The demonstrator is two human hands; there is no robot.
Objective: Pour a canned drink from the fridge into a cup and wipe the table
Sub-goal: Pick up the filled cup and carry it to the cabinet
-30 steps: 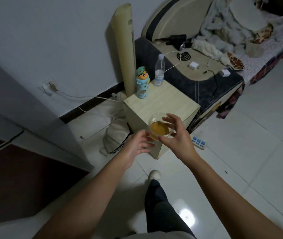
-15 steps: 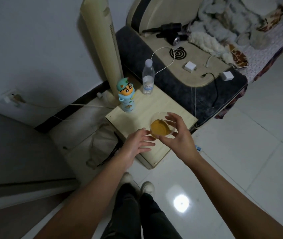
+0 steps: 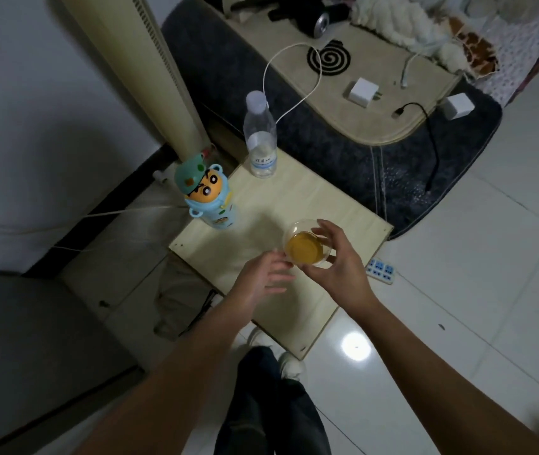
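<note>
A clear plastic cup (image 3: 305, 247) holding amber drink hangs just above the small pale wooden table (image 3: 297, 201). My right hand (image 3: 340, 267) grips the cup from its right side, fingers curled around the rim and wall. My left hand (image 3: 263, 279) hovers beside the cup's left edge with fingers spread, its fingertips close to the cup; I cannot tell whether they touch. No can is in view.
A cartoon-figure bottle (image 3: 207, 195) and a clear water bottle (image 3: 259, 136) stand at the table's far side. A tall cream tower fan (image 3: 150, 70) rises behind. A dark bed end (image 3: 343, 149) with chargers lies to the right; a power strip (image 3: 381, 270) sits on the floor.
I have stepped closer, so the table now lies right below the hands. The cup stays in my right hand and sits lower over the tabletop; my left hand stays beside it.
</note>
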